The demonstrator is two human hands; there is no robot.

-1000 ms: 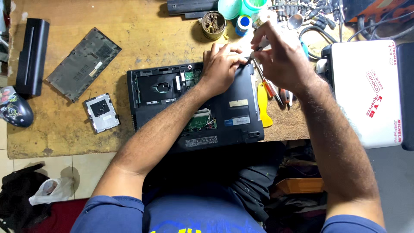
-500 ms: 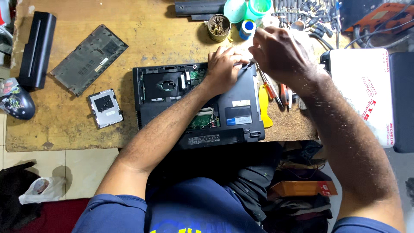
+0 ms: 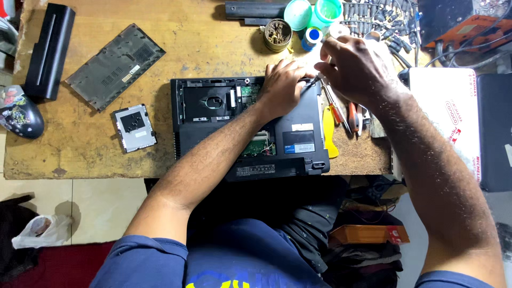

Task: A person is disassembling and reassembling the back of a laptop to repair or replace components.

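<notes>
A black laptop lies upside down on the wooden workbench, with its bottom cover off and a green circuit board showing. My left hand rests flat on the laptop's far right corner. My right hand is pinched round a thin screwdriver whose tip points down at that same corner, just beside my left fingers.
A removed bottom cover, a hard drive in its caddy, a long black battery and a mouse lie to the left. A yellow pry tool, red-handled tools, small pots and a white device crowd the right.
The view has drifted a little, so the bench sits slightly lower and further right in frame. Both hands stay at the laptop's far right corner, the right hand shifting slightly over the screwdriver.
</notes>
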